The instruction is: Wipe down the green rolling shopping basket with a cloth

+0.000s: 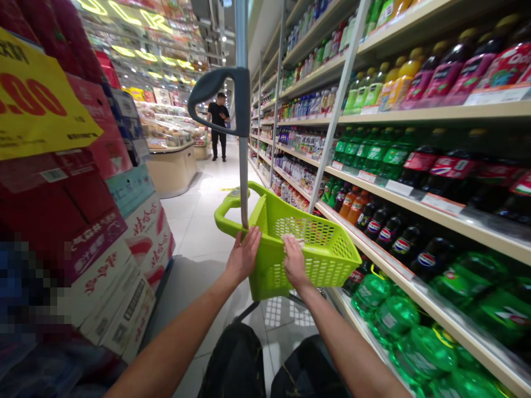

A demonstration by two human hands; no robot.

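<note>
A lime-green plastic shopping basket (327, 243) stands on the floor in front of me, with a grey pull handle (240, 105) rising from its near end. My left hand (244, 255) rests against the base of the handle pole at the basket's near rim, fingers together. My right hand (293, 260) reaches over the rim into the basket, fingers curled round something pale that I cannot make out. The basket's inside looks bare otherwise.
Shelves of soft-drink bottles (415, 166) run along the right. Stacked red and white cartons (103, 221) with a yellow price sign (37, 99) stand on the left. A person in black (218, 124) stands far down the tiled aisle (199, 221), near a display counter (172, 160).
</note>
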